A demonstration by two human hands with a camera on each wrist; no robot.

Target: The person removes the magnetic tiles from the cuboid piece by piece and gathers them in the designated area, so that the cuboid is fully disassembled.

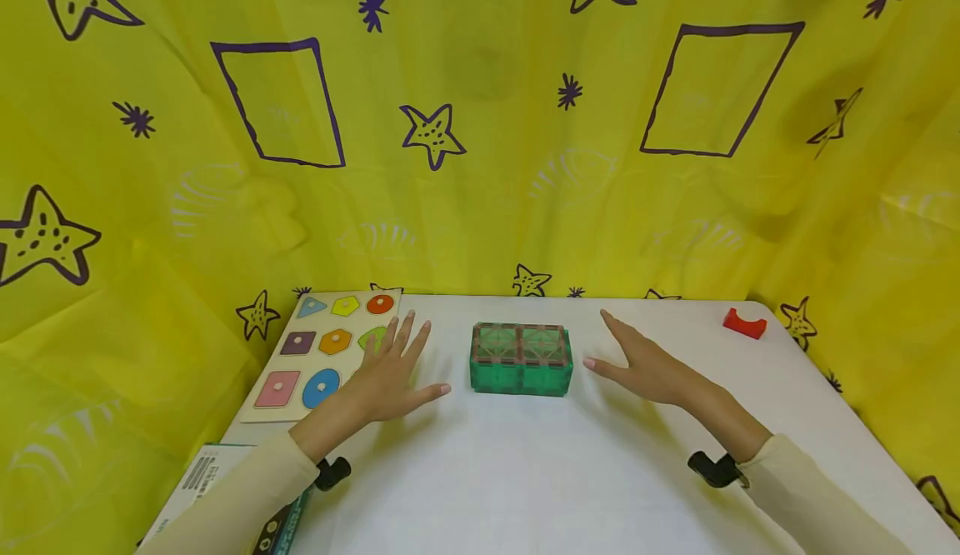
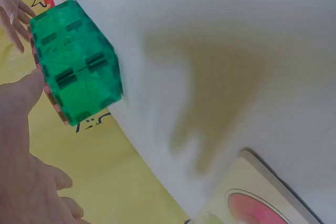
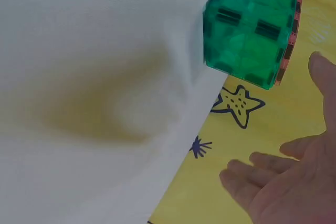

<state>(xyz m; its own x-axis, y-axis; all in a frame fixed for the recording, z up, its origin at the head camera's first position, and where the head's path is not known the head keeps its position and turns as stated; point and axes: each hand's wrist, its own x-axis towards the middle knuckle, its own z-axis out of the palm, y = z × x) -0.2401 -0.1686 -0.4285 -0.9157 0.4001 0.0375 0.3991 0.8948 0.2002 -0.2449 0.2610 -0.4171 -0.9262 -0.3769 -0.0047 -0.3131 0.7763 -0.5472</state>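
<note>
Behind the white table (image 1: 525, 472) hangs a yellow curtain (image 1: 487, 222) with dark-outlined spotted stars (image 1: 435, 132), while a pale board (image 1: 311, 362) of coloured shapes (image 1: 297, 343) (round, square and many-sided) lies at the left, a partly hidden printed box (image 1: 197, 482) nearer the viewer, and a notched red block (image 1: 744, 327) near the far right corner.

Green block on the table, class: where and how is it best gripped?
Probably by its short upright ends, left hand and right hand each coming from its own side: the green block lies lengthwise between them, both ends unobstructed.
</note>
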